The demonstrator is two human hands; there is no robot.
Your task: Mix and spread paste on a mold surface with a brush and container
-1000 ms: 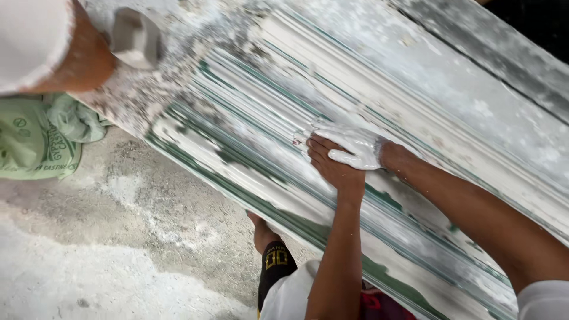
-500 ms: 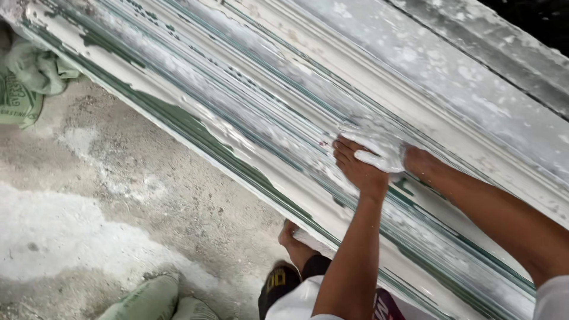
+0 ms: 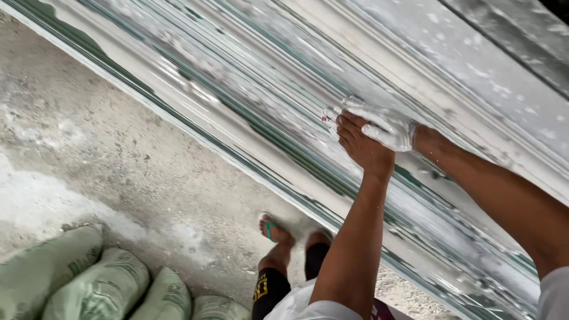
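Rough grey concrete floor (image 3: 106, 172) fills the lower left of your view, dusted white in patches, with a row of pale green sacks (image 3: 101, 284) lying side by side along the bottom edge. Across the rest of the view, from upper left to lower right, runs a long ribbed mould (image 3: 237, 101), grooved lengthwise in green and white and smeared with wet white plaster. Its far side is blurred, so you cannot read the finer grooves there.

Your left hand (image 3: 363, 145) rests palm down on the ribbed surface near the middle of the mould, its fingers held close together and curled slightly over a ridge, pressing on the plaster. Your right hand (image 3: 385, 127) lies just beyond it, touching it, and is coated thickly in white plaster. Its fingers also lie together, flat against the mould, and you cannot tell whether they grip anything under the coating. Both forearms reach in from the lower right, the left one nearly upright in the view, the right one slanting across the mould.

Below the near edge of the mould you can see your feet on the concrete, the left one in a green-strapped sandal (image 3: 271, 228), and dark shorts (image 3: 269, 290) above them. A white shirt hem (image 3: 296, 305) shows at the bottom.
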